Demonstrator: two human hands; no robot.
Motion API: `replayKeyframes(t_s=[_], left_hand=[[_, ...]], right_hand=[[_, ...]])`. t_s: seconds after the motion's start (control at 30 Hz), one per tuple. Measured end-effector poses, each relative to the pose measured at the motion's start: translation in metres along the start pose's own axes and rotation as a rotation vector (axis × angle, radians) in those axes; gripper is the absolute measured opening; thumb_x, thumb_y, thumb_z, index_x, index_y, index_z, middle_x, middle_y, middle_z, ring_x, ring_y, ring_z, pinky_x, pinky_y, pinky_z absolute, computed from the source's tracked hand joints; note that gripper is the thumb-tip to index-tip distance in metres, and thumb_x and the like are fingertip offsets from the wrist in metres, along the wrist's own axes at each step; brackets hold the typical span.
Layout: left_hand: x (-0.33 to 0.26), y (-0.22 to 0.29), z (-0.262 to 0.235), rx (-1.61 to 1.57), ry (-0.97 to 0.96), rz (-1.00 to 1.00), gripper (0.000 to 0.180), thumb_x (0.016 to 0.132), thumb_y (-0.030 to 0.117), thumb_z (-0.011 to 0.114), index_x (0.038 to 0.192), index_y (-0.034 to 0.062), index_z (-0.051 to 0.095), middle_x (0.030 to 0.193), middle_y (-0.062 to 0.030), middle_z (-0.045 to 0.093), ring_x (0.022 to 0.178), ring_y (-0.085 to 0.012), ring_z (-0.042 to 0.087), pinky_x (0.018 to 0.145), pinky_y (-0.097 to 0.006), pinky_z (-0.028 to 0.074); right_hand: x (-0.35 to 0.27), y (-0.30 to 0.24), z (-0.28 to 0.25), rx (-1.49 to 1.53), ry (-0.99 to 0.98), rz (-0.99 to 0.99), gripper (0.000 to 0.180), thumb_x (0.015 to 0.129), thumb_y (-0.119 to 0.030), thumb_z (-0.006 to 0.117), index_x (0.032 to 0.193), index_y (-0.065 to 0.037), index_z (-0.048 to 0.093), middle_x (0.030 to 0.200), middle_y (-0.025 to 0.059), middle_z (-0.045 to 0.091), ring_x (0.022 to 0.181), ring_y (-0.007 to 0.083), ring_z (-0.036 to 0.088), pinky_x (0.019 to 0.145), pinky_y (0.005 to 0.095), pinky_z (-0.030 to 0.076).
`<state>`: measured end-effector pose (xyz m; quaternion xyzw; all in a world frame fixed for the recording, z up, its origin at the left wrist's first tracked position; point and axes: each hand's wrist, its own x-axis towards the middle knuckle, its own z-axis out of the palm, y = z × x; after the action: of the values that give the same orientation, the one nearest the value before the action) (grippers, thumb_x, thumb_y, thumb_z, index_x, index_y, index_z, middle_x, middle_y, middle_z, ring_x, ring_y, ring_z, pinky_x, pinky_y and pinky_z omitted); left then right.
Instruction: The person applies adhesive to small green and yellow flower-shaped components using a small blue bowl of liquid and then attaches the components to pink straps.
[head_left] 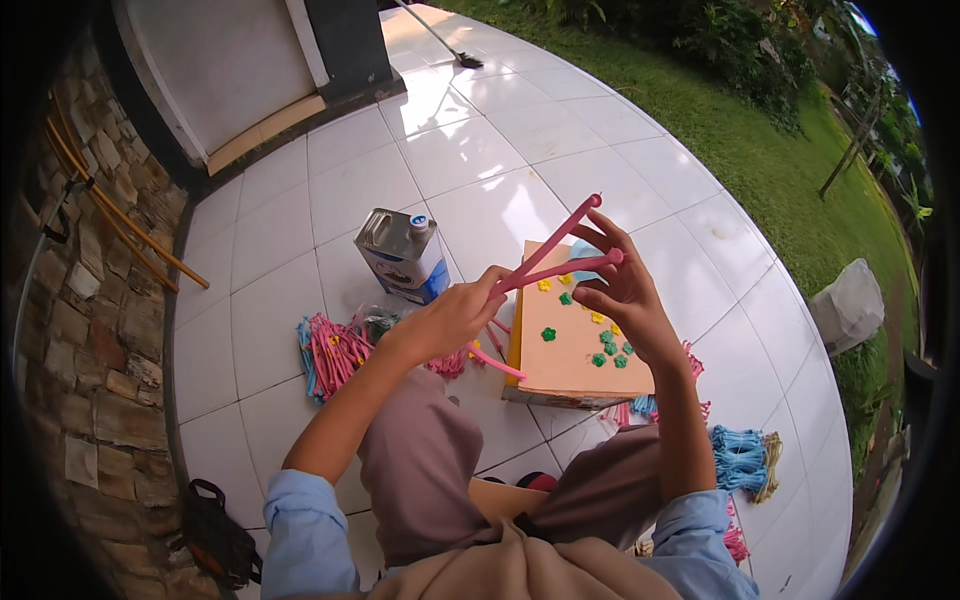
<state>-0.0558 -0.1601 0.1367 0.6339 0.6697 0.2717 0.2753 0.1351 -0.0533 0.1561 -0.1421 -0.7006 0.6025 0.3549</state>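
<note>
Lap: the person sits at the bottom centre of the frame, knees in brown cloth, light blue sleeves at the lower edge.
Left hand [455, 318]: at frame centre, its grip closed around the lower ends of the long thin pink plastic sticks [555, 255].
Right hand [622, 295]: just right of centre, its grip pinching the upper parts of the same sticks, fingers spread.
Sticks: raised in the air above the flat tan cardboard box [580, 350], fanning toward the upper right.
Doing it well: I judge the lower ends want holding firmly together while the right fingers align one stick at a time.
Box top: small green and yellow flower-shaped pieces [600, 350] lie scattered on it.
Floor: pink bundled strips [330, 355] left of centre, blue tassels [742, 458] at lower right, on white floor tiles [480, 150].
Further: a rectangular metal can with a blue cap [402, 252] stands above centre-left.
</note>
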Motion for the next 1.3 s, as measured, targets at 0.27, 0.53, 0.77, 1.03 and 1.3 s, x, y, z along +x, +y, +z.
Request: replayKeyframes(t_s=[0.27,0.53,0.77,1.03,1.3], left_hand=[[0.0,-0.023,0.013,-0.375,0.113,0.141,0.031,0.095,0.023,0.042,0.118,0.0016,0.043,0.097,-0.0089,0.059,0.087,-0.0158,0.057,0.076,-0.03,0.043],[0.019,-0.001,0.0,-1.43,0.474,0.064,0.031,0.093,0.028,0.047,0.097,-0.0017,0.055,0.082,-0.0056,0.059,0.08,-0.013,0.058,0.094,-0.036,0.046],[0.015,-0.019,0.016,-1.081,0.072,-0.035,0.032,0.095,0.032,0.043,0.093,0.0008,0.052,0.057,0.0056,0.032,0.051,-0.0046,0.04,0.061,-0.024,0.046],[0.01,-0.023,0.027,-1.011,-0.084,-0.045,0.031,0.097,0.028,0.038,0.087,0.0025,0.051,0.056,0.0057,0.029,0.046,-0.0028,0.029,0.044,-0.019,0.031],[0.016,-0.03,0.027,-1.041,0.197,-0.173,0.025,0.096,0.022,0.035,0.086,0.0037,0.049,0.056,0.0066,0.028,0.043,-0.0017,0.021,0.039,-0.018,0.02]], right_hand=[[0.002,0.009,-0.004,0.079,0.254,-0.067,0.067,0.084,-0.001,0.057,0.137,0.0,0.016,0.087,0.0164,0.065,0.081,0.0174,0.062,0.076,0.0284,0.049],[0.001,0.029,0.0,0.103,0.237,0.135,0.066,0.082,-0.004,0.061,0.134,0.0,0.02,0.088,0.0153,0.066,0.084,0.0187,0.063,0.083,0.0309,0.046],[0.001,0.035,-0.012,0.024,-0.011,0.333,0.076,0.082,-0.027,0.064,0.138,-0.004,0.018,0.129,0.0185,0.044,0.108,0.0269,0.053,0.095,0.0358,0.038],[0.012,0.04,-0.02,0.256,0.44,0.117,0.058,0.085,-0.012,0.059,0.13,0.0,0.025,0.107,0.0179,0.055,0.093,0.0205,0.059,0.083,0.0281,0.048],[-0.015,0.149,-0.038,-0.584,-0.115,0.218,0.025,0.073,0.001,0.061,0.096,-0.001,0.05,0.08,0.014,0.06,0.072,0.0253,0.06,0.065,0.0326,0.048]])
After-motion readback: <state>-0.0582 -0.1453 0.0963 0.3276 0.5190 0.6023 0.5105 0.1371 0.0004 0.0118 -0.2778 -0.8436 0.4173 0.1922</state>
